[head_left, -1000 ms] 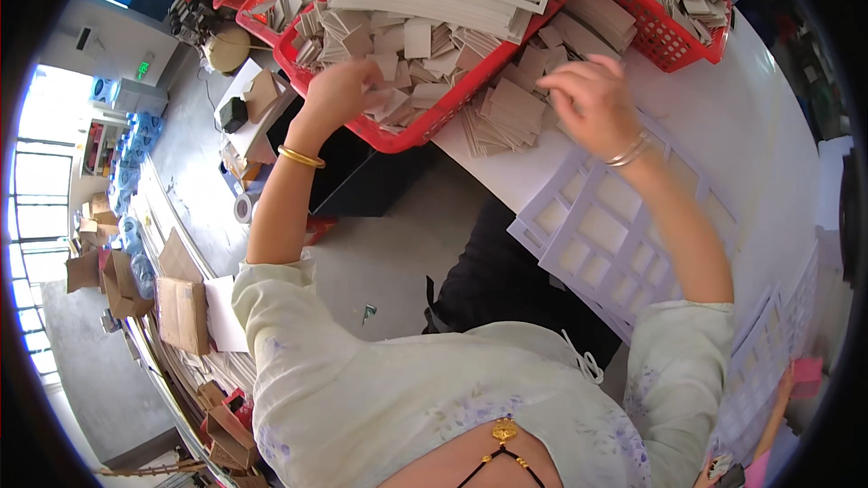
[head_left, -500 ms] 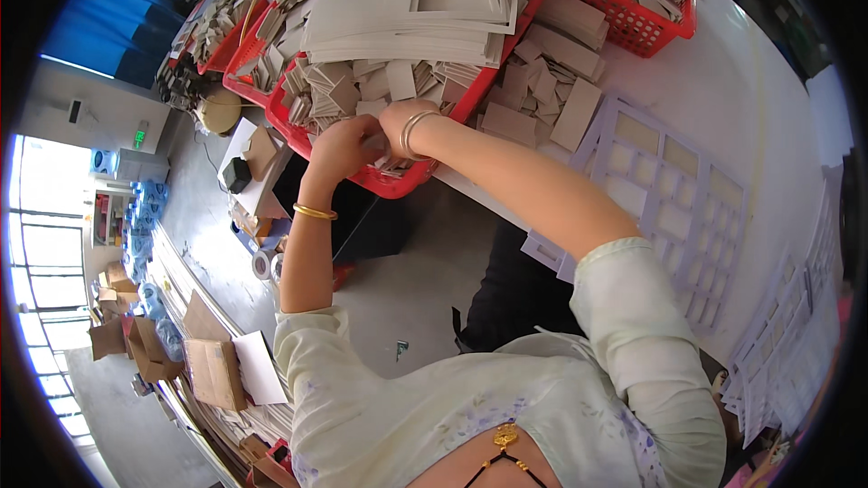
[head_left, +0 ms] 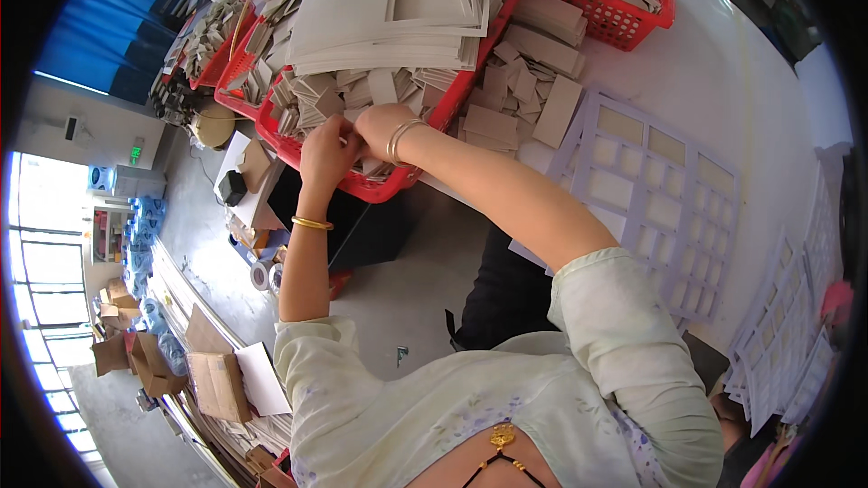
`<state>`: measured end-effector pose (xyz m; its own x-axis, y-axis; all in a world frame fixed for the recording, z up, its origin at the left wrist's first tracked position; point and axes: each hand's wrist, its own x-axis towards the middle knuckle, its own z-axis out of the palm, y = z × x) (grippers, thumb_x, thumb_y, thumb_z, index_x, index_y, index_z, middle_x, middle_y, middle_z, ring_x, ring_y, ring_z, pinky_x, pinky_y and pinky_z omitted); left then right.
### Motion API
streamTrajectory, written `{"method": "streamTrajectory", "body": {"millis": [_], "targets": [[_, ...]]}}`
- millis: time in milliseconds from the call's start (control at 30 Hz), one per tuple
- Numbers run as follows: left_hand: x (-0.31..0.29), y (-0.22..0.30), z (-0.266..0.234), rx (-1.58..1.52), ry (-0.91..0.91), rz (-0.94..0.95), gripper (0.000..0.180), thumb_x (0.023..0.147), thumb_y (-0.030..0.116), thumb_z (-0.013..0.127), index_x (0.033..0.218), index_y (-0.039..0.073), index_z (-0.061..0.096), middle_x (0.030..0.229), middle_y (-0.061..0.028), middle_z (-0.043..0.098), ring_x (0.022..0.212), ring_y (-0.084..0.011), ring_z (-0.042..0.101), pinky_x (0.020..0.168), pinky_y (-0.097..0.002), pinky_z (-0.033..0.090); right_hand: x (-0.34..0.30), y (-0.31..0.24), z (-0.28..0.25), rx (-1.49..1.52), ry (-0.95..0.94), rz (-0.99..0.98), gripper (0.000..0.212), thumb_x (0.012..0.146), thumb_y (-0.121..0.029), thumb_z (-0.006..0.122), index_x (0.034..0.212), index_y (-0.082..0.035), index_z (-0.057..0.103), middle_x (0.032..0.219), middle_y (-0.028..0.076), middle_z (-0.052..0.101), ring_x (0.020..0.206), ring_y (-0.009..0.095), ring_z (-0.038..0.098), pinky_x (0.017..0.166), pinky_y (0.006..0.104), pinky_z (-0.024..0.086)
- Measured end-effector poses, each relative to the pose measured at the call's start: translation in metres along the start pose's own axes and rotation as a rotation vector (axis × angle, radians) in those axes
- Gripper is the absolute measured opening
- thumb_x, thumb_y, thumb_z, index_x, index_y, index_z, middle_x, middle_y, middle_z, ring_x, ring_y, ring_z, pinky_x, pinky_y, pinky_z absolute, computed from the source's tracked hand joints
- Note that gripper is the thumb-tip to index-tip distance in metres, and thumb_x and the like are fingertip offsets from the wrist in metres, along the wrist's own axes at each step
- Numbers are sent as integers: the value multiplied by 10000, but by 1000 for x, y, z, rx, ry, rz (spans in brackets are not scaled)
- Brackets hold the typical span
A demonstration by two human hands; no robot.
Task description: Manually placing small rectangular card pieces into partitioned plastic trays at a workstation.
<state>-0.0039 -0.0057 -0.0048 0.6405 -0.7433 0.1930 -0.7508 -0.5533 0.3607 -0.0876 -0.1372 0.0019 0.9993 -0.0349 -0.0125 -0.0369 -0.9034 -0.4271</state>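
Note:
Both hands meet over the near edge of a red plastic basket [head_left: 387, 190] heaped with small grey cardboard pieces [head_left: 312, 101]. My left hand [head_left: 325, 155] is closed, its thumb and fingers pinched together. Right against it, my right hand [head_left: 383, 125] is bent over with curled fingers. Whatever lies between the fingertips is hidden by the hands. A stack of large grey-white card sheets [head_left: 339, 23], some with cut-out windows, rests across the far part of the basket.
Loose cardboard rectangles [head_left: 559, 113] lie on the white table [head_left: 696, 68] right of the basket. White panels with rectangular openings [head_left: 624, 190] spread nearer me. Another red basket [head_left: 624, 25] of pieces stands at the far right. Cardboard boxes [head_left: 217, 384] sit on the floor at left.
The view has shifted slightly, so the table and baskets appear further left. My hands stay together at the basket's near edge, with the left fingers now drawn up closer to the right hand.

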Motion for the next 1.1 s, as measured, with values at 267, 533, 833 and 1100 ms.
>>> {"method": "streamTrajectory", "body": {"millis": [267,533,833,1100], "targets": [[0,-1,1,-156,-26,45,131,783,144,634,836,31,596,753,-141,650,693,-284,652,613,-379,504,-16,23,-8,-19,134,29,183,747,-136,631,913,-97,698,944,135,679,907,292,654,742,399,539],[4,-3,-2,-38,-261,106,179,753,133,687,903,36,671,813,-92,679,732,-198,665,658,-310,516,-3,40,-12,-53,-152,102,233,690,-136,636,903,-82,714,946,153,677,907,301,652,750,374,536],[8,-5,-1,-46,-336,17,218,721,181,650,921,115,707,796,-76,686,745,-216,664,664,-329,509,-73,44,-12,587,850,-167,79,806,-97,646,829,-42,594,794,56,609,663,155,597,584,265,472],[5,8,-5,-37,-367,-21,288,711,253,725,930,70,693,875,-71,696,792,-215,664,700,-323,508,-221,124,-24,838,846,119,102,874,-114,626,906,-26,588,779,3,610,662,64,597,598,228,499]]}}
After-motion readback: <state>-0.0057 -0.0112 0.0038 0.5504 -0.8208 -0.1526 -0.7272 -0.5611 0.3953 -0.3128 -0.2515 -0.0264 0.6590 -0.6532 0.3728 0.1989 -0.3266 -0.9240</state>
